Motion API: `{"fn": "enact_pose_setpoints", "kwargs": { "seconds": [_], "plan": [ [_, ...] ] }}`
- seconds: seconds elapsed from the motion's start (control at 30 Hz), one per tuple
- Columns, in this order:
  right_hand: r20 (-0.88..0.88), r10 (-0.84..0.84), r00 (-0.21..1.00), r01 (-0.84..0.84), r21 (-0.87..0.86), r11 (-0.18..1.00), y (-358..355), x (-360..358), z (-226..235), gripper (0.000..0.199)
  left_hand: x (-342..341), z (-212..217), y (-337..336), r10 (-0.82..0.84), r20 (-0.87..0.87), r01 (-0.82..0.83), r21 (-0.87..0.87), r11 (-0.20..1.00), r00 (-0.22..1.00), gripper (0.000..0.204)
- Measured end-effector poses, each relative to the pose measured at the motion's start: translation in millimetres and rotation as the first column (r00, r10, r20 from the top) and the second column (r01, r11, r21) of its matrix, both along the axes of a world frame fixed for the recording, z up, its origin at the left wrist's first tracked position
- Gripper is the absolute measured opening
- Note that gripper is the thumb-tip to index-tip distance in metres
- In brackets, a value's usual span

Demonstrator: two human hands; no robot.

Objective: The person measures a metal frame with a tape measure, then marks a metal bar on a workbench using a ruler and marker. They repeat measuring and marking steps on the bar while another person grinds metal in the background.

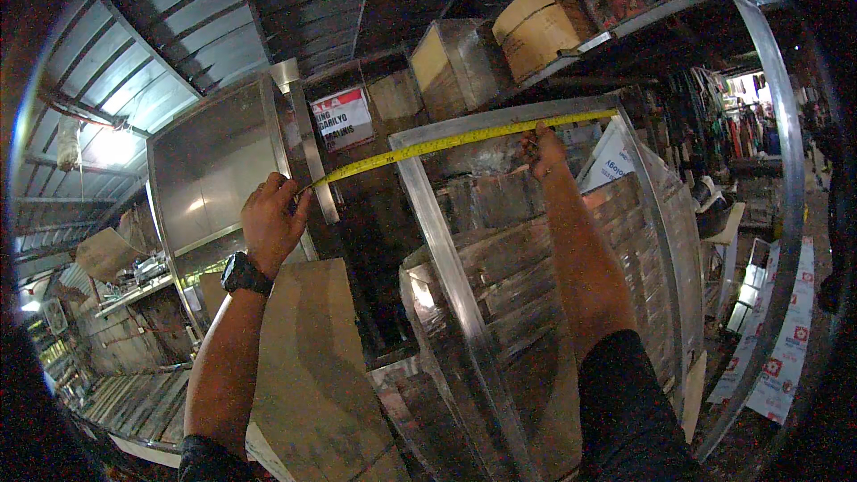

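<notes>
A yellow tape measure (428, 145) has its blade drawn out along the top bar of a grey metal frame (451, 254). The blade runs from my left hand (272, 225) past the frame's left corner to its upper right corner. My left hand, with a black watch (245, 274) on the wrist, is closed on the tape at the left end; its case is hidden. Just under the blade, my right hand (544, 153) has its fingers curled together close to the tape's lower edge. A small dark shape shows at those fingertips, too blurred to name.
Behind the frame stands a stack of boards (500, 259). A brown panel (312, 375) leans below my left arm, and a metal cabinet (219, 161) rises at left. Cartons, one a round box (540, 31), sit on an overhead shelf. A curved metal bar (790, 161) crosses the right.
</notes>
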State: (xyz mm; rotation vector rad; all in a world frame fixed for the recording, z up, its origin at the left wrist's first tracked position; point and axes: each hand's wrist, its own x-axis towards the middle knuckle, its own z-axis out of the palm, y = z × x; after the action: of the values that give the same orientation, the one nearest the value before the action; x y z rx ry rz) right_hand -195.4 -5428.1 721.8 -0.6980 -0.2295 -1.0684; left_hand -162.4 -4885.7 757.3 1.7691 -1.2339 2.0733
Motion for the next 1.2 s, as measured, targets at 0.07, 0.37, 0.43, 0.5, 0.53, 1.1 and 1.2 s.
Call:
{"fn": "enact_pose_setpoints", "kwargs": {
  "seconds": [0.07,0.37,0.43,0.5,0.53,1.1,1.2],
  "plan": [
    [-0.004,-0.044,0.999,0.043,-0.05,0.998,13,-9,0,0.027,0,1,0,-0.004,0.001,0.004,0.004,1.0,1.0,0.017],
    [0.047,-0.017,0.999,0.019,-0.054,0.998,32,-24,2,0.023,1,2,-1,0.006,-0.029,-0.006,0.001,1.0,1.0,0.017],
    [0.037,-0.01,0.999,0.011,-0.038,0.999,33,-25,2,0.023,0,2,-1,-0.006,-0.033,0.006,0.002,1.0,0.999,0.017],
    [-0.008,-0.025,1.0,0.025,0.004,1.0,33,-26,3,0.023,-2,2,0,-0.012,-0.018,0.012,0.012,1.0,1.0,0.017],
    [0.009,-0.02,1.0,0.021,-0.027,0.999,34,-26,3,0.023,-2,2,0,-0.019,-0.012,0.019,0.012,1.0,1.0,0.017],
    [-0.011,-0.069,0.998,0.069,-0.014,0.998,34,-28,1,0.02,-3,2,-1,0.015,-0.023,-0.015,0.006,1.0,1.0,0.017],
    [-0.011,-0.076,0.997,0.076,-0.012,0.997,35,-28,0,0.022,-3,2,-1,0.026,-0.037,-0.026,0.002,1.0,0.999,0.016]
  ]
}}
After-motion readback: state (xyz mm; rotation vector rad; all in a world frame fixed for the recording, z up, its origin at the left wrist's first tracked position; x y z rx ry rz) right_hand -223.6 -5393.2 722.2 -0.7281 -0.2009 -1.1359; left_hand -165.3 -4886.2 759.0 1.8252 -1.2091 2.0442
